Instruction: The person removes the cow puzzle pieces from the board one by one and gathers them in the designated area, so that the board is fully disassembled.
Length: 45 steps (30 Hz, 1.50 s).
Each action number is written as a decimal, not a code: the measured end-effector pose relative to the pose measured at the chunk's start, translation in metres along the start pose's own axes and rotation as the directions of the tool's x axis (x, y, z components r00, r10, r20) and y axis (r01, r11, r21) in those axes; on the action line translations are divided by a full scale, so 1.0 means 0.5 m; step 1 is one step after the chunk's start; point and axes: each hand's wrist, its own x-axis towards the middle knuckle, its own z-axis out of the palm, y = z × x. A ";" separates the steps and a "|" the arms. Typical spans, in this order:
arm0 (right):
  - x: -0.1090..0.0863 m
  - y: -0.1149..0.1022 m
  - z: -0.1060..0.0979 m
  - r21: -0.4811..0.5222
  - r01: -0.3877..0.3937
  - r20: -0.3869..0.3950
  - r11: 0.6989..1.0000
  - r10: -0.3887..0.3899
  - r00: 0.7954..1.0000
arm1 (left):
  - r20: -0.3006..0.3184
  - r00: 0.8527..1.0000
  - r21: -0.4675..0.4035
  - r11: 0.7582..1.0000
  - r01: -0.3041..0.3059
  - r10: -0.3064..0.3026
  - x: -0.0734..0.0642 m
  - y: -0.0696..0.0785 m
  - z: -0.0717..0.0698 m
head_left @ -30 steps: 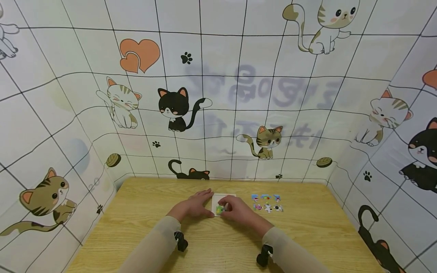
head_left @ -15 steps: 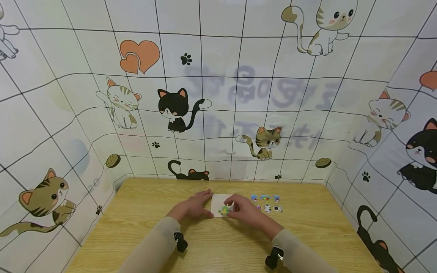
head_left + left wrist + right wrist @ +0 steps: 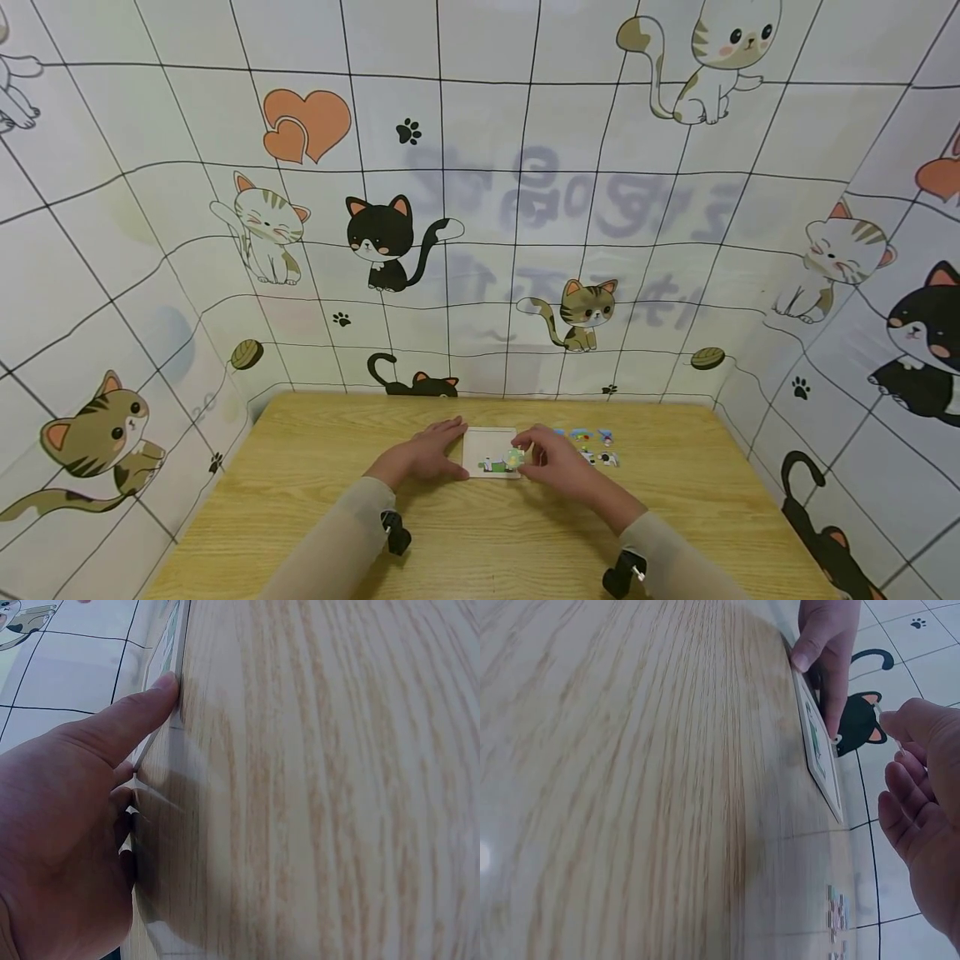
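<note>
A shallow white puzzle tray (image 3: 489, 442) lies on the wooden table, with green and white puzzle pieces (image 3: 493, 467) along its near edge. My left hand (image 3: 426, 452) rests at the tray's left side; in the left wrist view its thumb (image 3: 142, 712) touches the tray edge. Between thumb and fingertips, my right hand (image 3: 555, 461) pinches a yellow-green puzzle piece (image 3: 513, 457) over the tray's near right corner. In the right wrist view that piece (image 3: 889, 729) shows edge-on, held above the tray (image 3: 821, 750).
Several loose puzzle pieces (image 3: 604, 436) lie in two rows right of the tray, partly hidden behind my right hand. The table (image 3: 337, 425) meets a wall sheet (image 3: 480, 333) printed with cats at the back and sides.
My right hand has moved right across the tray with the puzzle piece, uncovering the pieces along the near edge. It now hides some loose pieces. The left hand has stayed put.
</note>
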 end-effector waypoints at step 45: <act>-0.109 0.066 -0.114 0.015 -0.072 0.002 0.997 0.072 0.997 | -0.004 1.000 0.000 1.000 -0.003 0.003 0.000 0.004 -0.001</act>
